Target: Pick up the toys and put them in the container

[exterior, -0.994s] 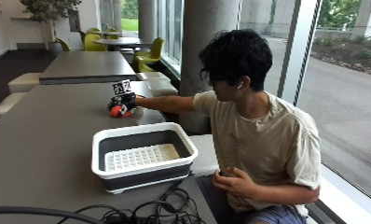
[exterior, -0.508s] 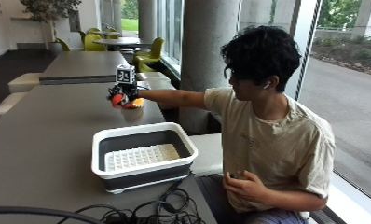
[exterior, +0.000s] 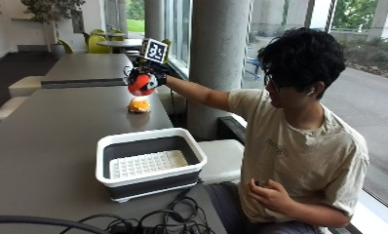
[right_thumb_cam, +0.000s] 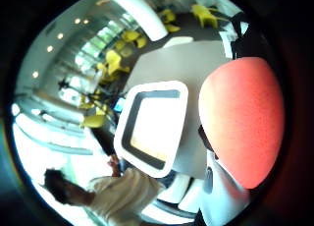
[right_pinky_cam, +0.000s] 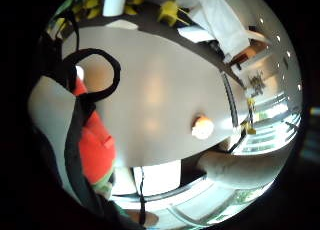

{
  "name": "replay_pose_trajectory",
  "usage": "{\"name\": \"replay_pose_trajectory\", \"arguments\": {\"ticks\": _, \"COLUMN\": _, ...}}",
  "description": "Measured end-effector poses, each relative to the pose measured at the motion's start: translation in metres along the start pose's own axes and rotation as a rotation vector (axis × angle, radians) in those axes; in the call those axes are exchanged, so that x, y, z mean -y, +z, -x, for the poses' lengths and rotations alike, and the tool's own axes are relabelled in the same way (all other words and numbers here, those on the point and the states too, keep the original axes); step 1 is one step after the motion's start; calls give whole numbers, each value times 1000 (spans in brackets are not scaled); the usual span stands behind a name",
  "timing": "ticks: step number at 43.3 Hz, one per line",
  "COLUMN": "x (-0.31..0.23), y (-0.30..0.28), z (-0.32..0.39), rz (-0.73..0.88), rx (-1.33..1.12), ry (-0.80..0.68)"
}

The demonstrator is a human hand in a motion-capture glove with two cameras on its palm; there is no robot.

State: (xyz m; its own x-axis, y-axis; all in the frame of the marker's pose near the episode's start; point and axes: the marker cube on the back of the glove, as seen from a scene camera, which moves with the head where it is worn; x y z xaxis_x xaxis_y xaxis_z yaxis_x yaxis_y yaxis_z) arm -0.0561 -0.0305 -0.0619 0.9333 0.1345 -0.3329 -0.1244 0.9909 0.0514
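Observation:
My gloved right hand (exterior: 146, 74) grips a round red toy (exterior: 141, 84) and holds it up in the air over the far part of the grey table (exterior: 51, 126). The same red toy (right_thumb_cam: 243, 120) fills much of the thumb side palm view and shows as a red-orange shape (right_pinky_cam: 95, 145) beside the glove straps in the other palm view. A small orange and white toy (exterior: 139, 105) sits on the table just below the hand, also seen as the orange toy (right_pinky_cam: 202, 127). The white and dark grey container (exterior: 148, 162) stands nearer the person, nothing lying in it; the container (right_thumb_cam: 152, 125) shows from above.
Black cables (exterior: 148, 219) lie at the table's near edge in front of the container. A concrete pillar (exterior: 220, 58) stands right of the table. White bench seats (exterior: 223, 153) line both sides. The person's bare left hand (exterior: 268, 192) rests at the lap.
The hand has lifted the red toy off the table, higher with each frame. The orange toy stays on the table. The outside camera has shifted a little.

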Motion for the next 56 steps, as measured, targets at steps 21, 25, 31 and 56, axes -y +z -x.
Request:
{"name": "replay_pose_trajectory", "arguments": {"ticks": 21, "x": 38, "y": 57, "z": 196, "rz": 141, "rx": 75, "ry": -288}}
{"name": "replay_pose_trajectory", "arguments": {"ticks": 25, "x": 41, "y": 74, "z": 218, "rz": 186, "rx": 75, "ry": -325}}
{"name": "replay_pose_trajectory", "arguments": {"ticks": 31, "x": 40, "y": 95, "z": 232, "rz": 245, "rx": 81, "ry": -346}}
{"name": "replay_pose_trajectory", "arguments": {"ticks": 56, "x": 17, "y": 109, "z": 210, "rz": 389, "rx": 36, "ry": -373}}
